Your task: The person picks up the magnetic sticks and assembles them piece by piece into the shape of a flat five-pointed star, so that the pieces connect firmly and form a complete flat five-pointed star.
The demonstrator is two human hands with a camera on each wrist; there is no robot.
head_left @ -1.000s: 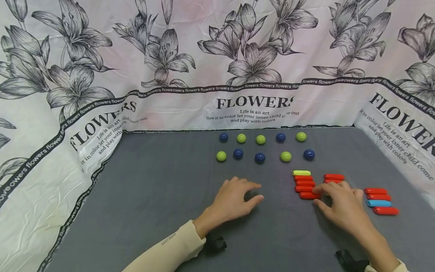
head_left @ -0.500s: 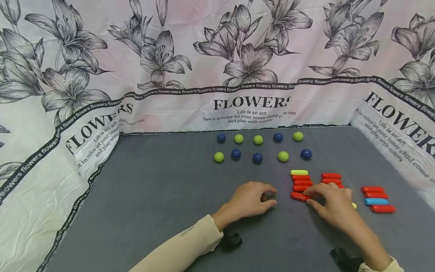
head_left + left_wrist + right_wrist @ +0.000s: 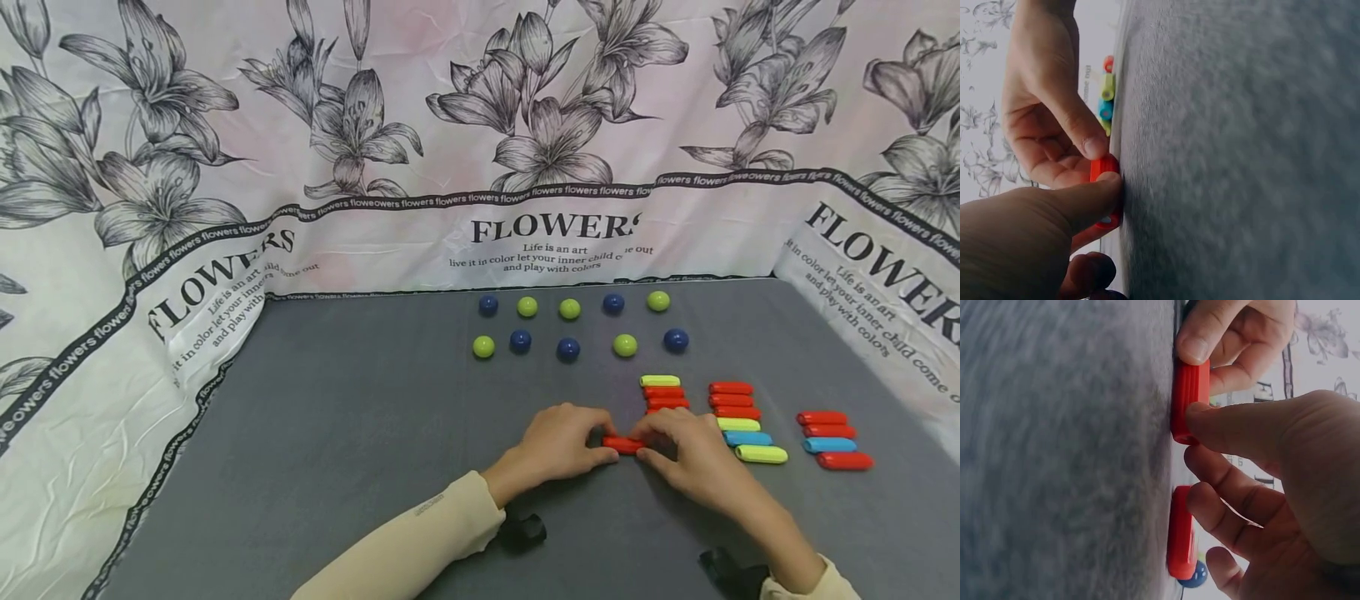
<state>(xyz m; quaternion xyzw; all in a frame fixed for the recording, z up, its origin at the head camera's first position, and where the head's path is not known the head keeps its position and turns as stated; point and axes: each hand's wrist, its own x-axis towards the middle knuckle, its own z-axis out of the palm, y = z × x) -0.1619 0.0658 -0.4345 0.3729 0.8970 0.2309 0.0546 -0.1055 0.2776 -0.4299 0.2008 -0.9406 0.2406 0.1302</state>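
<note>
A short red ridged plastic stick (image 3: 622,445) lies low over the grey cloth, between the two hands. My left hand (image 3: 562,440) pinches its left end with thumb and fingers. The right hand (image 3: 693,458) has thumb and fingertips on the opposite end. In the right wrist view both thumbs press the red stick (image 3: 1190,387), and a second red stick (image 3: 1182,532) lies beyond the curled lower fingers. Beside the right hand are a partly hidden column with a yellow stick (image 3: 660,381) on top and a column of red, yellow and blue sticks (image 3: 742,437).
Two rows of small balls, such as a green ball (image 3: 483,347) and a blue ball (image 3: 676,340), stand toward the back. Farther right lies a group with a blue stick (image 3: 828,445) among red ones. Flower-printed cloth (image 3: 375,242) borders the grey surface (image 3: 337,400).
My right hand has drawn the red stick leftward from the bottom of the near column. The left hand has come right to meet it and now grips the other end.
</note>
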